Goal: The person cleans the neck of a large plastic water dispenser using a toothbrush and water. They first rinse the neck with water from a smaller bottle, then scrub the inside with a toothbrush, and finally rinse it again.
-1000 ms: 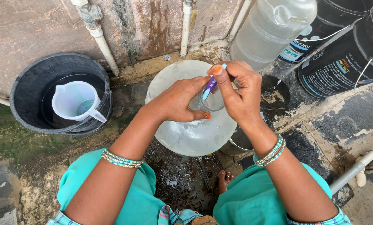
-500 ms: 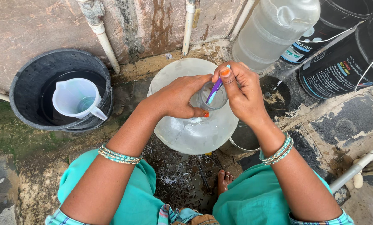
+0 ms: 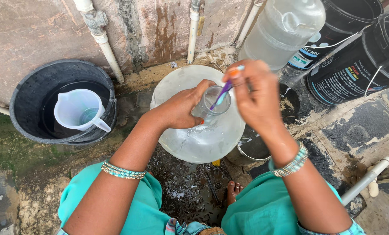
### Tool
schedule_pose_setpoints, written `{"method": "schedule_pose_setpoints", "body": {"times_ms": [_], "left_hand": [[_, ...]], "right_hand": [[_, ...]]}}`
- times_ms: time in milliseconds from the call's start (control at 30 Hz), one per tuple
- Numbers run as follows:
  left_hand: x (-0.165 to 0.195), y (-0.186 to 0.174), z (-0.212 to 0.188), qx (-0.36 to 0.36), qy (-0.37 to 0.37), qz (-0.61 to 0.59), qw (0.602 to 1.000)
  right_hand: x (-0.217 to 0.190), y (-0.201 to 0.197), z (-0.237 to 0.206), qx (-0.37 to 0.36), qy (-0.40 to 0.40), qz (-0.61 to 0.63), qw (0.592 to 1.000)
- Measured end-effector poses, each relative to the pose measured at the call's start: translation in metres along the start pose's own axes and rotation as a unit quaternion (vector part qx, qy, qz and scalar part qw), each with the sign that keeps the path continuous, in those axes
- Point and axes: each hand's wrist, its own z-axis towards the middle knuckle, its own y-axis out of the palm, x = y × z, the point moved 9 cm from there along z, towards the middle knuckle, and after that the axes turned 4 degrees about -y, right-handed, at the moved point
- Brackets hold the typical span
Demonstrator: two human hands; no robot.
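1. Two knees in teal cloth framed the nearest part of the scene, with a bare foot (image 3: 232,191) on the wet, gritty ground (image 3: 186,191) between them.
2. Both forearms wore beaded teal bangles (image 3: 123,170) and reached away from the body toward the middle.
3. Left hand (image 3: 181,109): its fingers were curled tight around the side of a small clear glass (image 3: 214,103), holding it tilted, mouth turned to the right.
4. The glass was see-through and round-rimmed, and looked wet; it sat in the air just above a wide, pale round basin (image 3: 199,143) holding water.
5. Right hand (image 3: 255,95): fingers pinched shut on the upper end of a purple toothbrush (image 3: 222,93), whose lower end dipped inside the glass. The handle was slim, purple with a lighter tip near the thumb.
6. Just right of the basin, a dark metal pot (image 3: 251,152) lay partly under the right wrist.
7. Far left stood a black bucket (image 3: 33,93) with a white plastic jug (image 3: 79,109) inside it.
8. Far right were a large clear water bottle (image 3: 281,30) and two black printed buckets (image 3: 355,74).
9. Farthest off, white pipes (image 3: 105,43) ran down a stained wall (image 3: 29,30).
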Motion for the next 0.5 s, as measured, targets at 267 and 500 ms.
{"method": "schedule_pose_setpoints", "body": {"times_ms": [267, 500], "left_hand": [[-0.005, -0.002, 0.0, 0.015, 0.021, -0.012, 1.0], [-0.013, 0.003, -0.002, 0.003, -0.028, -0.012, 1.0]], "right_hand": [[-0.027, -0.045, -0.009, 0.044, -0.042, -0.037, 0.997], [0.034, 0.03, -0.015, -0.083, 0.082, 0.0, 0.993]]}}
